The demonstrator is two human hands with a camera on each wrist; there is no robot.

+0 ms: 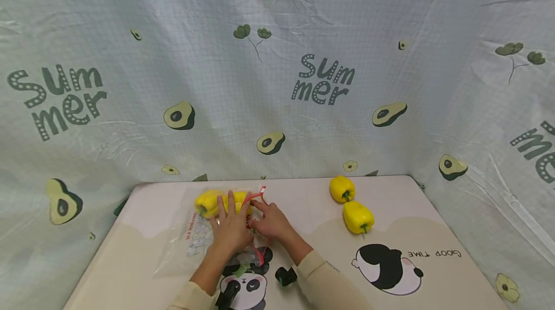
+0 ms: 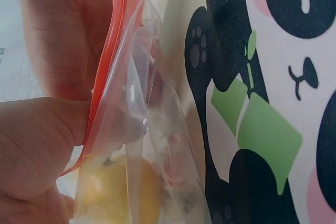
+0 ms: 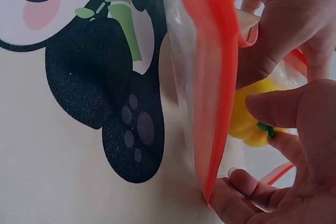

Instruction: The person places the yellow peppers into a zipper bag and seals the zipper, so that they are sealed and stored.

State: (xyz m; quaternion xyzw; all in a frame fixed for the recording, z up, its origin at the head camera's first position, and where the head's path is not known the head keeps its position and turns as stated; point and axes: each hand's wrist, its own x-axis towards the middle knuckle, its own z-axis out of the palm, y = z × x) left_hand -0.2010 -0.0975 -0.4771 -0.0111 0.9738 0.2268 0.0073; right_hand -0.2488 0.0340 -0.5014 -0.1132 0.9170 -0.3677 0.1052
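A clear plastic zip bag with a red zip edge lies on the table, its mouth facing right. A yellow bell pepper is in its far part, and another yellow bell pepper shows at the mouth, green stem outward. My left hand grips that second pepper, fingers spread over its top and thumb inside the mouth. My right hand holds the red edge with curled fingers, its thumb and a fingertip close to the stem. Plastic and hands partly hide the second pepper.
Two more yellow bell peppers, a farther one and a nearer one, lie on the right of the table. A small dark device sits by the right wrist. Behind the table hangs a printed curtain.
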